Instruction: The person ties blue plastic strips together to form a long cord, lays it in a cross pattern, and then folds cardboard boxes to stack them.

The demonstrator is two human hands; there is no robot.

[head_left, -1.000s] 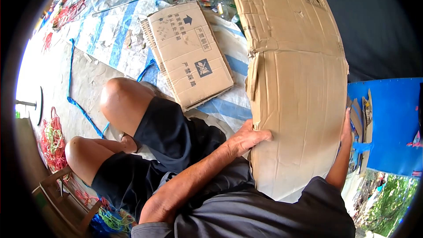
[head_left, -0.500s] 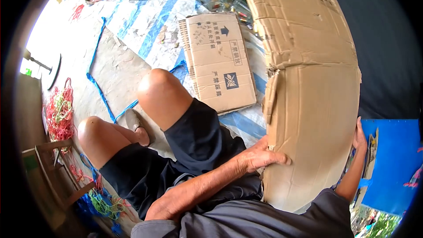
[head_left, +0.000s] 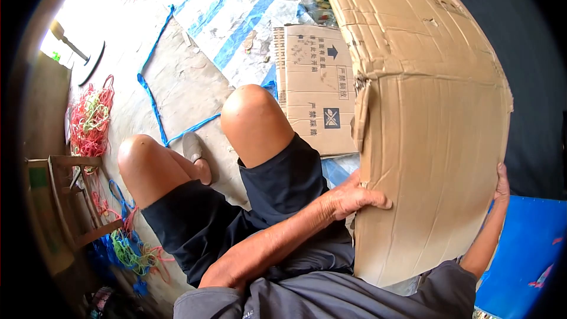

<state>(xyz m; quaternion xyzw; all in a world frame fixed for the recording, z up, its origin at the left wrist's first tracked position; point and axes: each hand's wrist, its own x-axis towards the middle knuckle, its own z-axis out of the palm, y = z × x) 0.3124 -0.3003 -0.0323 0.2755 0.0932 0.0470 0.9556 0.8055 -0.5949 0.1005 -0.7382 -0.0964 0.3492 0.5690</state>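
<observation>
Your left hand (head_left: 354,198) pinches the left edge of the large cardboard sheet (head_left: 431,142), with the fingers laid flat over its face. Your right hand (head_left: 502,182) sits against the sheet's right edge (its fingers are hidden behind the board, so I cannot tell how that grip closes). The sheet stands tilted in front of your chest, beside your knees, creased across its upper part. Beyond it a smaller printed carton (head_left: 316,88) lies on the striped tarp (head_left: 236,23), well apart from the coloured string (head_left: 88,118).
</observation>
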